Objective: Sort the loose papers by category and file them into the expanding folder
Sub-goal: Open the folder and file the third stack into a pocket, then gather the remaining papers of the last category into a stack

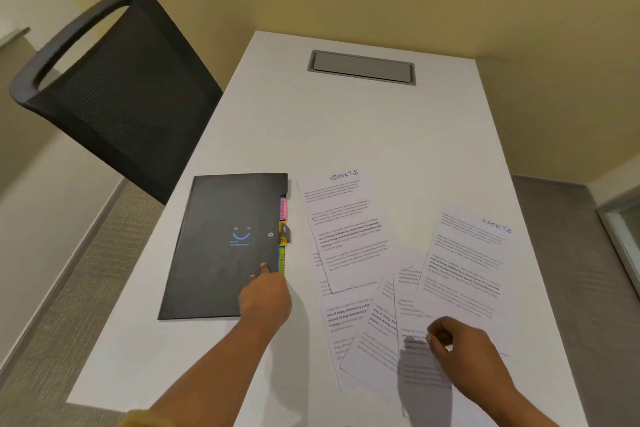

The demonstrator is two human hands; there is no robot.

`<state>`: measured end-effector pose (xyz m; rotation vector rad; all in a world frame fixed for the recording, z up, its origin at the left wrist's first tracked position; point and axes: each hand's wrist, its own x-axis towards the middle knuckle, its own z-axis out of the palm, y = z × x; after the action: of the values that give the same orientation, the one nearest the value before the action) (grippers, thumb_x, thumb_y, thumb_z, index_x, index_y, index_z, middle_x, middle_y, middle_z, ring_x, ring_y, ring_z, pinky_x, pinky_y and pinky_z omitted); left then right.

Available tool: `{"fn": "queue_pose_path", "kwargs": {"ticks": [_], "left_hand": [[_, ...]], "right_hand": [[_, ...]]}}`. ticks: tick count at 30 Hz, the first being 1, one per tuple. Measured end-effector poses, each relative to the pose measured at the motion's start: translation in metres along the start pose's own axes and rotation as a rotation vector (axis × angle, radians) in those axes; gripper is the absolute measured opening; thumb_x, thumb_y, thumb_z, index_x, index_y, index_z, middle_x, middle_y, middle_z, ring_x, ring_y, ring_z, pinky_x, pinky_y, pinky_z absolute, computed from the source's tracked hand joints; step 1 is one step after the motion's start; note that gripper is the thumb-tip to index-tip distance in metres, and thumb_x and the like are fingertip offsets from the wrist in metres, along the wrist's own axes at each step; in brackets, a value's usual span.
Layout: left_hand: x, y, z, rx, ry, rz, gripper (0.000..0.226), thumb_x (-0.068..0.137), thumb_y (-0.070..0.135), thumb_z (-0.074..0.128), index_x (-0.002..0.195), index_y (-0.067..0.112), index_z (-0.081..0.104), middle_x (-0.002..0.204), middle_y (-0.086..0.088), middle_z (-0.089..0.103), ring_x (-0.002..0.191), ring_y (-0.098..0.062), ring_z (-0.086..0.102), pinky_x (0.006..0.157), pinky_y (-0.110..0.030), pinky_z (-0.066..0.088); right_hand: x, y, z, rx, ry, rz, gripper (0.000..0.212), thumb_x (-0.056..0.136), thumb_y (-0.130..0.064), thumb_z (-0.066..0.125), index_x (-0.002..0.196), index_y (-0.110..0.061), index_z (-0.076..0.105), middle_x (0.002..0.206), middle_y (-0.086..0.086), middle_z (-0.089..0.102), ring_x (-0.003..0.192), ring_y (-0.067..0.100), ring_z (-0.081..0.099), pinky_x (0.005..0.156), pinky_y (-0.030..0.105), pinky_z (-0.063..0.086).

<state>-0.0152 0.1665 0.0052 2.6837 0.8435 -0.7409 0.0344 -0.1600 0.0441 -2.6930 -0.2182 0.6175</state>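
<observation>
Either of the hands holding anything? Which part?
Left hand holds nothing; its fingertips rest on the black folder near the tabbed edge. Right hand pinches a loose paper at its lower part.

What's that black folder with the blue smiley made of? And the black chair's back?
The black folder with the blue smiley looks like matte plastic or coated card: stiff, flat, dull sheen, with a small metal-looking snap; hard to say which. The black chair's back looks like woven mesh fabric, with a fine grid texture, stretched in a smooth, probably plastic frame.
</observation>
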Motion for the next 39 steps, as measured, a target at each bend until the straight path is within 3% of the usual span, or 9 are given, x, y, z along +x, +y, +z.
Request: {"fn": "queue_pose_path", "kwargs": {"ticks": [2,4,8,15,20,30,33,36,39], "left_hand": [[-0.003,0.0,0.014,-0.018,-0.021,0.007,0.05,0.097,0.026,0.044,0.146,0.017,0.036,0.16,-0.007,0.016,0.143,-0.032,0.027,0.098,-0.045,0.046],[-0.008,0.002,0.027,-0.035,0.01,0.038,0.067,0.096,0.04,0.047,0.152,0.018,0.018,0.162,-0.008,0.007,0.147,-0.032,0.014,0.108,-0.045,0.037],[-0.025,0.014,0.053,-0.031,0.126,0.134,0.084,0.091,0.055,0.048,0.154,0.019,0.007,0.163,-0.006,0.003,0.15,-0.027,0.002,0.119,-0.042,0.016],[-0.038,0.055,0.077,-0.039,0.039,0.272,0.096,0.085,0.062,0.053,0.155,0.021,0.0,0.163,-0.001,-0.004,0.15,-0.022,0.0,0.12,-0.04,0.011],[-0.044,0.072,0.085,-0.025,0.016,0.241,0.093,0.085,0.066,0.05,0.155,0.022,0.007,0.163,-0.001,-0.001,0.15,-0.022,0.003,0.119,-0.041,0.016],[-0.056,0.091,0.067,-0.233,0.226,0.047,0.062,0.074,0.054,0.073,0.127,0.028,0.056,0.15,-0.002,0.042,0.136,-0.022,0.041,0.102,-0.041,0.044],[-0.049,0.105,0.052,-0.465,0.26,-0.104,0.062,0.073,0.045,0.079,0.127,0.023,0.058,0.143,0.001,0.05,0.124,-0.02,0.054,0.096,-0.04,0.049],[-0.029,0.111,0.038,-0.662,0.271,-0.252,0.054,0.074,0.045,0.077,0.116,0.017,0.059,0.12,0.002,0.061,0.097,-0.015,0.058,0.069,-0.028,0.049],[-0.004,0.119,0.027,-0.759,0.254,-0.375,0.058,0.077,0.05,0.073,0.115,0.011,0.056,0.117,-0.006,0.061,0.098,-0.024,0.062,0.066,-0.031,0.049]], "right_hand": [[0.003,0.02,0.005,-0.013,-0.013,0.014,0.035,0.09,-0.039,0.063,0.124,-0.033,0.059,0.134,-0.014,0.059,0.119,0.01,0.058,0.099,0.03,0.049],[0.006,0.035,0.005,0.038,-0.002,0.034,0.068,0.09,-0.044,0.063,0.149,-0.03,0.033,0.156,-0.015,0.026,0.148,0.014,0.025,0.114,0.035,0.03],[0.019,0.063,0.002,0.145,0.023,0.031,0.081,0.091,-0.047,0.058,0.156,-0.026,0.014,0.164,-0.011,0.002,0.152,0.013,-0.002,0.119,0.043,0.019],[0.054,0.096,-0.012,0.128,0.158,0.11,0.075,0.095,-0.044,0.055,0.155,-0.016,0.018,0.166,0.001,0.002,0.152,0.022,0.001,0.115,0.048,0.027],[0.077,0.114,-0.026,0.305,0.226,0.421,0.072,0.091,-0.045,0.061,0.142,0.0,0.037,0.149,0.02,0.037,0.131,0.042,0.043,0.101,0.05,0.042],[0.103,0.112,-0.035,0.211,0.089,0.619,0.082,0.069,-0.055,0.08,0.122,-0.001,0.048,0.125,0.022,0.047,0.114,0.043,0.053,0.078,0.049,0.052],[0.104,0.112,-0.03,0.193,0.112,0.636,0.079,0.07,-0.042,0.084,0.127,-0.003,0.045,0.126,0.022,0.047,0.115,0.044,0.052,0.08,0.052,0.052],[0.104,0.115,-0.028,0.259,0.118,0.662,0.085,0.069,-0.031,0.087,0.133,-0.003,0.04,0.128,0.027,0.045,0.114,0.05,0.052,0.083,0.054,0.051],[0.106,0.117,-0.029,0.38,0.141,0.729,0.093,0.066,-0.025,0.09,0.137,-0.003,0.036,0.13,0.031,0.049,0.113,0.052,0.054,0.084,0.054,0.052]]}}
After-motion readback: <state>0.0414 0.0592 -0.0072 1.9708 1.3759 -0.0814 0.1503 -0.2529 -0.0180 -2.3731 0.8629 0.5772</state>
